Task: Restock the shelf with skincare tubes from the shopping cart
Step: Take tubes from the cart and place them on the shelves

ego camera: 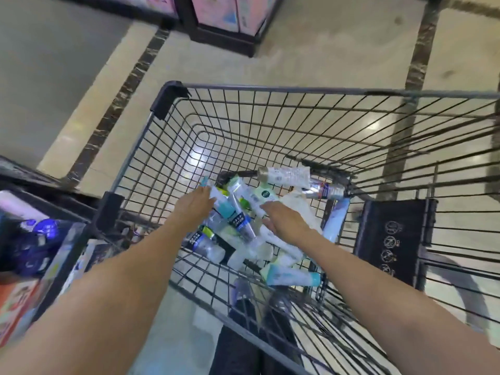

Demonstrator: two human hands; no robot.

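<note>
Skincare tubes (243, 231) heaped in the near end of the wire shopping cart (167, 97), centre frame. Left hand (196, 205) over the pile's left edge, fingers extended, touching tubes; grip unclear. Right hand (284, 219) over the pile's right side, fingers relaxed, holding nothing visible. Shelf goods (35, 239) at left edge.

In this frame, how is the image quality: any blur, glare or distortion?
Head view: wide-angle bending curves the shopping cart wires; ceiling-light glare spots the floor through the mesh; motion blur smears the left hand, right hand and skincare tubes.
</note>
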